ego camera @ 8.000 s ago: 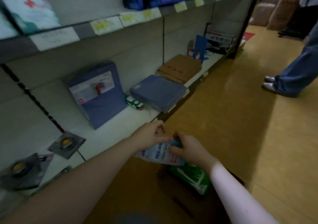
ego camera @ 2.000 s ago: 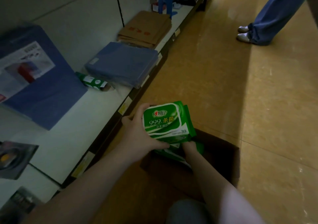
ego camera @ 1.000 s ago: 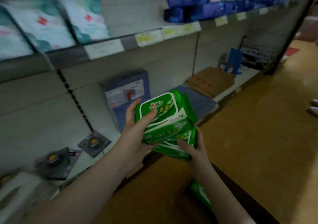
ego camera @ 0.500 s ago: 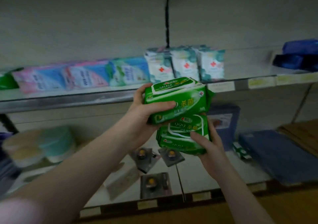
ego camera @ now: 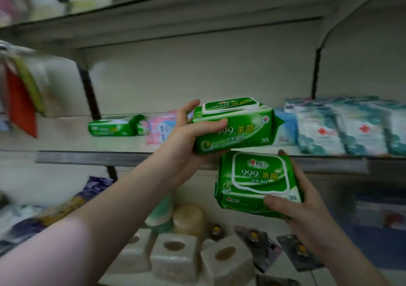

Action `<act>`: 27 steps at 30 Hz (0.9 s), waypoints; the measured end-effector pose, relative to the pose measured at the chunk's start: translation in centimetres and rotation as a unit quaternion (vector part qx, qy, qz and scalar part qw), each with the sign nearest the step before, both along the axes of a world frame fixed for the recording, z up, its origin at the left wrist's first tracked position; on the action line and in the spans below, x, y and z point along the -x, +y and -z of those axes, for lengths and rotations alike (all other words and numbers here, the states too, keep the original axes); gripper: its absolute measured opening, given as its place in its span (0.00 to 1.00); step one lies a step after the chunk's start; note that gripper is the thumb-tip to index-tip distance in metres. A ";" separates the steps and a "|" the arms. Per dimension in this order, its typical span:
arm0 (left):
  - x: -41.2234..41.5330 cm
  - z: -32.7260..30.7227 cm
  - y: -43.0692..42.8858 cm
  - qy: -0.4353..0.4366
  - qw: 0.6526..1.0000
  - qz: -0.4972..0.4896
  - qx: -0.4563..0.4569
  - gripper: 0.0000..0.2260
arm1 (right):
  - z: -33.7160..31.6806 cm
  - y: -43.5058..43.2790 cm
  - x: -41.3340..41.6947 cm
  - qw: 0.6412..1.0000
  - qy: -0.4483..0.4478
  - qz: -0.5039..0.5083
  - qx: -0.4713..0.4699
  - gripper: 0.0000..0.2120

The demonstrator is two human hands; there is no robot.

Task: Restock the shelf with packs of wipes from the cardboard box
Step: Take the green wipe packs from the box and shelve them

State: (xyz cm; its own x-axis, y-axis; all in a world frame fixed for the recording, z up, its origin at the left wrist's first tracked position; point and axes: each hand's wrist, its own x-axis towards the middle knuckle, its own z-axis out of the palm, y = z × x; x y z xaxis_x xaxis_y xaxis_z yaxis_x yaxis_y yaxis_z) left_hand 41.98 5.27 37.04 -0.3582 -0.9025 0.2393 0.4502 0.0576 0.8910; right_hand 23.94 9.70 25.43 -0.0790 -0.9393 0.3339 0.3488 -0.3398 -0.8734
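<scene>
Pack (ego camera: 234, 129) in left grip (ego camera: 184, 145) sits above pack (ego camera: 257, 178) in right grip (ego camera: 301, 211).

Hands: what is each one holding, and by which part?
Left hand grips the upper green pack by its left end; right hand holds the lower green pack by its right side.

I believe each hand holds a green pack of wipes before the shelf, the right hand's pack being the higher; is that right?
Not quite: the head view shows the left hand holding the upper pack and the right hand the lower pack, before the shelf.
</scene>
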 end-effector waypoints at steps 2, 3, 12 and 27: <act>-3.1 -1.1 -1.2 -0.001 1.000 -0.023 0.002 0.34 | -1.6 -1.3 -2.6 0.999 0.004 -0.024 0.028 0.60; -4.7 -1.6 -2.0 -0.002 0.999 -0.035 0.003 0.34 | -2.5 -2.1 -4.0 0.999 0.009 -0.033 0.039 0.58; -16.9 -3.6 -10.0 0.025 0.992 -0.124 -0.004 0.28 | -6.9 -11.0 -15.4 0.989 0.094 -0.050 0.098 0.52; -23.5 -0.7 -28.1 -0.036 0.968 -0.243 0.044 0.20 | -8.9 -21.0 -16.5 0.996 0.063 0.020 0.064 0.39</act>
State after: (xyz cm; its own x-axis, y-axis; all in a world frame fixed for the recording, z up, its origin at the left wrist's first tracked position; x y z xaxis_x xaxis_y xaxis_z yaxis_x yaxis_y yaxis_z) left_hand 65.44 -22.84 37.74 0.0854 -0.9461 0.3124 0.2879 0.3236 0.9013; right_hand 40.44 -11.27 34.36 -0.0653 -0.8857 0.4596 0.2236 -0.4619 -0.8583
